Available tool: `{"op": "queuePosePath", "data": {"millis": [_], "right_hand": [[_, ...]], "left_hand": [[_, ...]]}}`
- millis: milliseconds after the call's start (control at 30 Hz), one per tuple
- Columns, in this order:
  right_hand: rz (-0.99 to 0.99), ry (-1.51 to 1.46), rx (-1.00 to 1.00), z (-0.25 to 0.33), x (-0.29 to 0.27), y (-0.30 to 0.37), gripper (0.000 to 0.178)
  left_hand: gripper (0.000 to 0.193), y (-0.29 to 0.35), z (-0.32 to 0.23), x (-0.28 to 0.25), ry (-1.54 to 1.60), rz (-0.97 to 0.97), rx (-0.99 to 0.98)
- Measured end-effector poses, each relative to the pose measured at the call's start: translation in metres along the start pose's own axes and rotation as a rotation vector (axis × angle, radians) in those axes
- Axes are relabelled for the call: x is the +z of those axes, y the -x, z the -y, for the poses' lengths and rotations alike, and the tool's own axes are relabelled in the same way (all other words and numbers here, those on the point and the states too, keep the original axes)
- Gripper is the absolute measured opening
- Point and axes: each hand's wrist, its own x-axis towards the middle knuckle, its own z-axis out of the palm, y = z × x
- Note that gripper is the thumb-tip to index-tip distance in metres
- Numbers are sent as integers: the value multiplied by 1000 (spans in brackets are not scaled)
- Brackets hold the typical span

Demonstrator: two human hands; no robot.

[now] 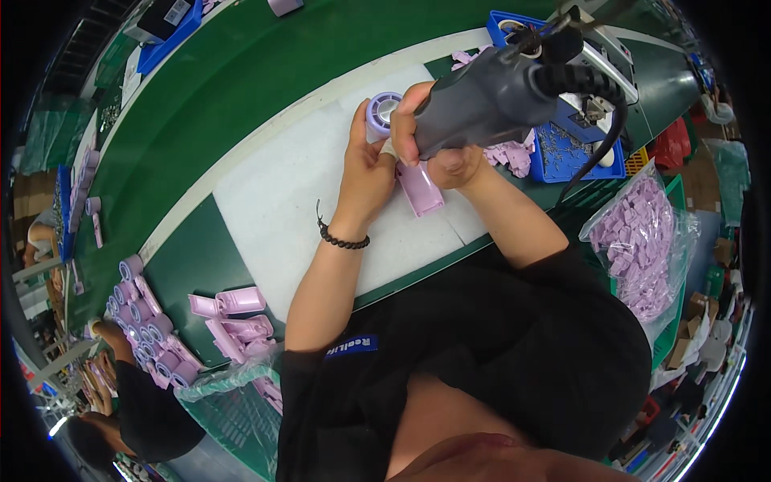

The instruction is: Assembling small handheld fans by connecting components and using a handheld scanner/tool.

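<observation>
**Left hand gripping a lilac piece, right hand wrapped round a dark grey tool**

Clock directions run from the hands, with 12 o'clock away from the wearer.

Largest is the green worktop, curving from 8 o'clock over the top to 2. A white sheet lies on it beneath the hands. Near 4 o'clock, beyond the right forearm, a green crate holds a clear bag full of small lilac parts. At 7 o'clock, a green basket lined with clear plastic stands beside the worktop edge.

The dark grey tool slants out toward 2 o'clock, a thick black cord at its upper end. A cluster of ringed lilac units stands at 8 o'clock, with open lilac shells nearer the wearer. A blue tray of small metal pieces sits at 3 o'clock.

The right hand is closed, its fingers curled past the tool's lower end and hiding the tip. The left hand is also closed, clasping the lilac piece above the white sheet: its round head shows at 12 o'clock, its open shell end at 5. Fingers cover the middle, so contact with the tool cannot be told.
</observation>
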Motion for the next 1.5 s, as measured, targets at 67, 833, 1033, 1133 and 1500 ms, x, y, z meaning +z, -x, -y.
{"op": "queuePosePath", "data": {"millis": [67,833,1033,1133,1500], "right_hand": [[-17,-3,-13,5,1,-2,75],[211,1020,697,44,8,36,19],[231,1151,558,-51,-38,-63,23],[192,1231,837,-84,-62,-140,22],[45,1713,662,-119,-255,-316,32]], "left_hand": [[73,0,-2,0,35,-13,-37],[68,-4,-15,-7,192,-199,184],[57,-14,-18,-28,408,-353,112],[52,-17,-22,-29,290,-263,19],[40,-12,-21,-31,118,-242,-29]]}}
